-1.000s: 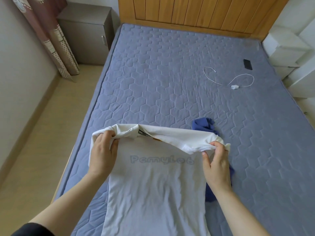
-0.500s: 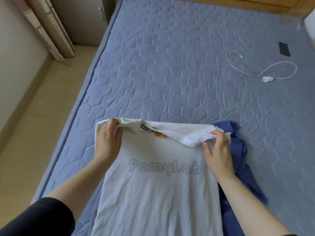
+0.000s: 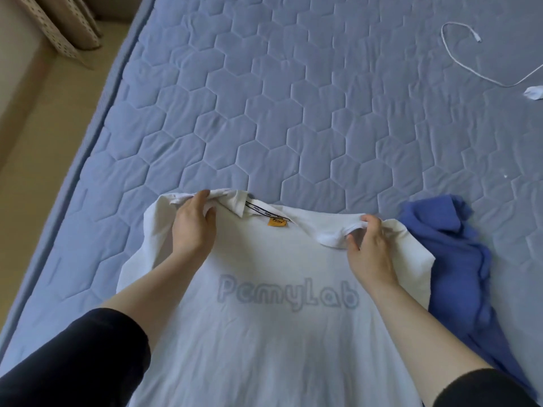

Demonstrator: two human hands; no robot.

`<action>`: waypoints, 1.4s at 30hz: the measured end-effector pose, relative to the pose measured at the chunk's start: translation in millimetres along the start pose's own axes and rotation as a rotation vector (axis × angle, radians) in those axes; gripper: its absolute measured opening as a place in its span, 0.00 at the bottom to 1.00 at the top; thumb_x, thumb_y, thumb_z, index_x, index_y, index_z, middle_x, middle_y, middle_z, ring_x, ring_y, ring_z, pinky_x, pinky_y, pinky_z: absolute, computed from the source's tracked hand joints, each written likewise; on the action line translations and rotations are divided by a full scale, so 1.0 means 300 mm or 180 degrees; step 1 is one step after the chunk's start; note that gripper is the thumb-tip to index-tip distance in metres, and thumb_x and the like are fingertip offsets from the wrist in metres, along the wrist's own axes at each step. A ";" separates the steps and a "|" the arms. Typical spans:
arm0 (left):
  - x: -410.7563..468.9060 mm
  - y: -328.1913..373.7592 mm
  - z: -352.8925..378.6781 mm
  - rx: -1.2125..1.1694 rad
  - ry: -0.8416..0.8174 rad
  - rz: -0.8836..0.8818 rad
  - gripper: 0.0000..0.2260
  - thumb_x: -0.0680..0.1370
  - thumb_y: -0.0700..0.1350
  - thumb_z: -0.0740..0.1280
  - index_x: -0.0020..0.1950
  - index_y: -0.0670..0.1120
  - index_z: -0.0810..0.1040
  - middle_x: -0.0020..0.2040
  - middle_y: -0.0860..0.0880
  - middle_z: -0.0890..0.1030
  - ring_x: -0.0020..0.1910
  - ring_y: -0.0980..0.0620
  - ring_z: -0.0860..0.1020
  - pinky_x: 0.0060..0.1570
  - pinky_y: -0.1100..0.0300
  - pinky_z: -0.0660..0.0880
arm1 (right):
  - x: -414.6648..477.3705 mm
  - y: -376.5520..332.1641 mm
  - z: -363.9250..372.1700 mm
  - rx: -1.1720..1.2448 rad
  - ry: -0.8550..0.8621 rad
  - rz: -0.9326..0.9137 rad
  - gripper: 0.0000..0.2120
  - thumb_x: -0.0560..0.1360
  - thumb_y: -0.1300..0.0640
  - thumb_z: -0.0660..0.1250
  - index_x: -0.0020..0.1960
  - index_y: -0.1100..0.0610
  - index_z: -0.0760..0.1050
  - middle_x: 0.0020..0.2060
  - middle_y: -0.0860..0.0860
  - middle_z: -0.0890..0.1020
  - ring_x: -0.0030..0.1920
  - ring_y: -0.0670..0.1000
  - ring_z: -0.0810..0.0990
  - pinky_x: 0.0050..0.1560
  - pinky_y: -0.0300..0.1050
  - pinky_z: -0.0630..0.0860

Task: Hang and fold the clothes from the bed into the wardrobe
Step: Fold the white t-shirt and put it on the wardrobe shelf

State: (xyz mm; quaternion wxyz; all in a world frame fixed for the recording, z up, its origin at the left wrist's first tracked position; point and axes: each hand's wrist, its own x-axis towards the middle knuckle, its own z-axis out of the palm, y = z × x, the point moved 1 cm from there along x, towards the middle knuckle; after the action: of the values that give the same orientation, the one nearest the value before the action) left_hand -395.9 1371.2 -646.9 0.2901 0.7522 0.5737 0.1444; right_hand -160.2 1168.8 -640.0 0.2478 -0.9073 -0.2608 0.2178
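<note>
head view. white t-shirt (image 3: 264, 342) lies flat on the near part of the bed (image 3: 264, 98), collar end away from the person, hem running out of frame at the bottom. grey "pcmylab" lettering shows faintly through the fabric across the chest. orange label (image 3: 277, 221) sits at the neckline, under a strip of printed neck tape.

left hand (image 3: 191, 227): at the shirt's top left corner, fingers curled over a bunched fold of the shoulder fabric and closed on it. right hand (image 3: 370, 251): at the top right corner, thumb and fingers pinching a rolled edge of white fabric near the shoulder; the sleeve end spreads out past it to the right. both forearms are bare, with black sleeves (image 3: 73, 362) pushed up above them.

blue garment (image 3: 449, 254): crumpled on the bed to the right of the shirt, its left edge tucked under the shirt's right side.

white cable (image 3: 470, 69): loose on the quilted blue cover at the far right, well apart from the clothes, with a small white plug at the frame edge.

dotted curtain (image 3: 58, 27) hangs at top left above a beige floor (image 3: 44, 118).
</note>
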 end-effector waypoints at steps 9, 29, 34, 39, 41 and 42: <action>0.012 -0.114 0.087 0.0039 -0.0772 -0.0008 0.32 0.81 0.46 0.60 0.79 0.51 0.44 0.71 0.45 0.72 0.60 0.37 0.76 0.52 0.52 0.70 | 0.030 0.022 0.084 -0.0675 -0.0397 0.0087 0.34 0.80 0.59 0.58 0.79 0.51 0.43 0.75 0.55 0.65 0.74 0.59 0.61 0.71 0.61 0.58; -0.164 -0.374 -0.277 -0.0485 -0.0568 -0.1215 0.25 0.78 0.51 0.66 0.73 0.46 0.65 0.65 0.46 0.75 0.61 0.45 0.74 0.55 0.53 0.70 | -0.030 -0.273 0.172 -0.0886 -0.0707 -0.0085 0.34 0.73 0.63 0.62 0.77 0.58 0.55 0.76 0.56 0.58 0.76 0.55 0.51 0.70 0.57 0.62; -0.157 -0.396 -0.265 -0.0674 -0.0894 -0.1553 0.19 0.77 0.54 0.67 0.64 0.46 0.75 0.57 0.47 0.79 0.54 0.46 0.77 0.48 0.57 0.71 | -0.049 -0.368 0.224 -0.0336 -0.0833 -0.0570 0.27 0.76 0.65 0.60 0.74 0.55 0.63 0.73 0.53 0.66 0.72 0.53 0.63 0.68 0.43 0.61; -0.195 -0.450 -0.298 -0.2023 -0.1488 -0.2423 0.15 0.72 0.53 0.74 0.51 0.43 0.82 0.46 0.43 0.84 0.42 0.47 0.82 0.38 0.56 0.80 | -0.117 -0.530 0.357 -0.0221 -0.0958 -0.1356 0.19 0.78 0.61 0.61 0.69 0.56 0.70 0.67 0.50 0.73 0.65 0.51 0.72 0.62 0.40 0.67; -0.203 -0.479 -0.311 -0.2270 -0.1495 -0.2405 0.14 0.71 0.51 0.76 0.50 0.43 0.83 0.46 0.43 0.85 0.43 0.46 0.83 0.43 0.51 0.82 | -0.113 -0.618 0.406 -0.0287 -0.1038 -0.1628 0.19 0.79 0.60 0.60 0.69 0.56 0.69 0.68 0.50 0.72 0.63 0.51 0.74 0.61 0.42 0.69; -0.204 -0.493 -0.318 -0.2381 -0.1414 -0.2386 0.13 0.70 0.49 0.76 0.50 0.44 0.82 0.45 0.44 0.85 0.43 0.46 0.83 0.44 0.50 0.82 | -0.107 -0.662 0.432 -0.0348 -0.1123 -0.1753 0.19 0.79 0.60 0.60 0.70 0.56 0.69 0.69 0.49 0.71 0.63 0.51 0.74 0.62 0.43 0.69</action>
State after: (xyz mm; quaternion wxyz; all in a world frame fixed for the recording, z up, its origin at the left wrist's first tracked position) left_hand -582.0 1364.7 -653.6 0.6815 0.3559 0.6363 0.0634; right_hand -325.5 1341.0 -621.1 0.1993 -0.7629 -0.5466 0.2821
